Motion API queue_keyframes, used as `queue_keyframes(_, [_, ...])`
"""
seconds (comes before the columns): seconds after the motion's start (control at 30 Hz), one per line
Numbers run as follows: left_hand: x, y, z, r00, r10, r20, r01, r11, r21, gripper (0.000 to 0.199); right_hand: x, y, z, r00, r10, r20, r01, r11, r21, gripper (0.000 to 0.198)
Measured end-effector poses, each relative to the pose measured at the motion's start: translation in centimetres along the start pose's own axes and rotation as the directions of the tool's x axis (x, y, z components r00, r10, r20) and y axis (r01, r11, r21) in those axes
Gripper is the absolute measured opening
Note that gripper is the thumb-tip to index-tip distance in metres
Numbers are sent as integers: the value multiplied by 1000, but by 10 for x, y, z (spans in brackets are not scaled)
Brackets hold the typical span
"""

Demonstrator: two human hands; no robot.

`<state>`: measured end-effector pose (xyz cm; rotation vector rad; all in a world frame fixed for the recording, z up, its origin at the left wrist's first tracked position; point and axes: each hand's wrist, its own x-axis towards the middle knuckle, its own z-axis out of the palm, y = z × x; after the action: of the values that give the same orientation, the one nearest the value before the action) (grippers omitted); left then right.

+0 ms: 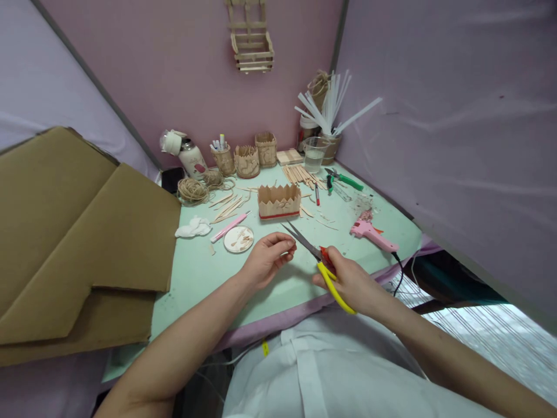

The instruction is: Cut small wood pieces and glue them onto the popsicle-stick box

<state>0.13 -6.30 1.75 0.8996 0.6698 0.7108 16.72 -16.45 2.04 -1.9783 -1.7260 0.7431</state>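
Observation:
My right hand [348, 278] grips a pair of scissors [308, 241] with one yellow and one red handle, the blades parted and pointing up and left. Close to the blades, my left hand [272, 255] is closed in a pinch; whatever is between its fingertips is too small to make out. Just beyond both hands stands a small wooden box [279, 203] with a zigzag top edge, a red line along its base and a small ornament on its front. A round white lid [238, 239] holding small wooden pieces lies left of my left hand.
A pink glue gun [374, 233] with a cord lies at right, near green-handled pliers [348, 180]. Twine [192, 190], a white cloth [194, 227] and a pink pen-like tool [230, 227] lie left. Wooden sticks [302, 175] and a water cup [314, 155] stand behind; cardboard [130, 232] covers the left.

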Motion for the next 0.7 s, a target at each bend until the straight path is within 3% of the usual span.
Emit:
queue_keyframes(0.33, [5, -6, -5, 984, 174, 24, -175, 964, 202, 8, -5, 3, -12, 999, -49, -1, 47, 966, -253, 36])
queue_keyframes(0.47, [5, -3, -7, 985, 173, 23, -172, 933, 317, 12, -7, 3, -13, 999, -42, 4, 42, 960, -277, 36])
queue_keyframes(0.7, [4, 1, -6, 986, 167, 23, -164, 924, 345, 14, -7, 2, -13, 1000, -26, 14, 29, 950, -312, 36])
